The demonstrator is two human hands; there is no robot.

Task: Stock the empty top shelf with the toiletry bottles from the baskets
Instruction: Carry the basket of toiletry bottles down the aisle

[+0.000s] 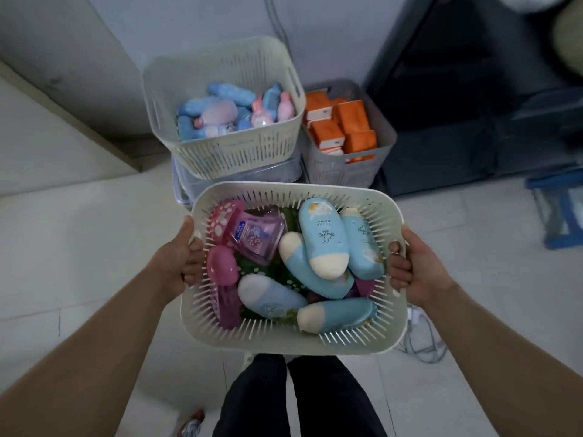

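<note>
I hold a white slotted basket (284,340) in front of me, above the floor. My left hand (181,252) grips its left rim and my right hand (410,266) grips its right rim. Inside lie several light blue bottles with cream caps (321,238) and pink and purple bottles (257,236). A second white basket (220,152) stands further back, stacked on a clear bin, and holds blue and pink bottles (220,113). No shelf surface is visible.
A grey basket (347,170) with orange packs sits to the right of the far basket. A dark cabinet (473,105) stands at the right, a blue stool (558,212) at the far right. Cables (426,345) lie on the tiled floor.
</note>
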